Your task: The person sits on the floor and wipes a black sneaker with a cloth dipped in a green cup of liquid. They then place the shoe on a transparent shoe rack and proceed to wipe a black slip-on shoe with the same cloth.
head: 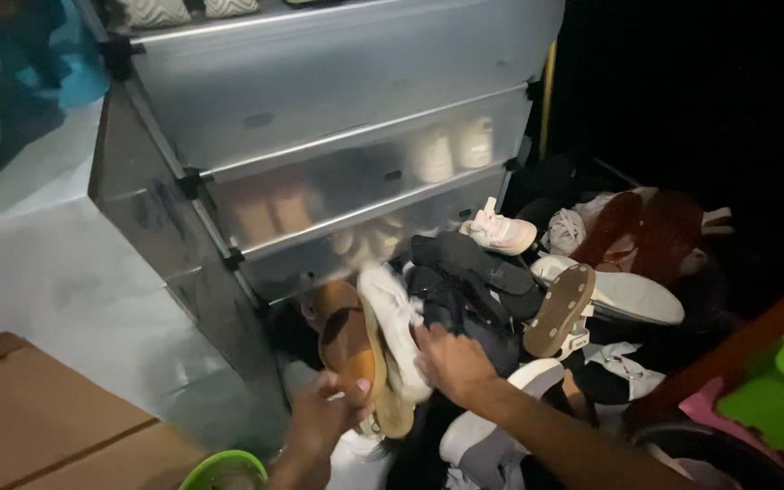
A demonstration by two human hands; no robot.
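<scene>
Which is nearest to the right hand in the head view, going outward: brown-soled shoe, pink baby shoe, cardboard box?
From the right hand:
1. Brown-soled shoe: just up and to its right, sole up on the pile.
2. Pink baby shoe: farther up, at the foot of the shoe cabinet.
3. Cardboard box: far left, beyond the left hand.

Two hands (pixel 319 422), one shoe cabinet (pixel 319 100), one cardboard box (pixel 38 426), many shoes (pixel 501 234).
</scene>
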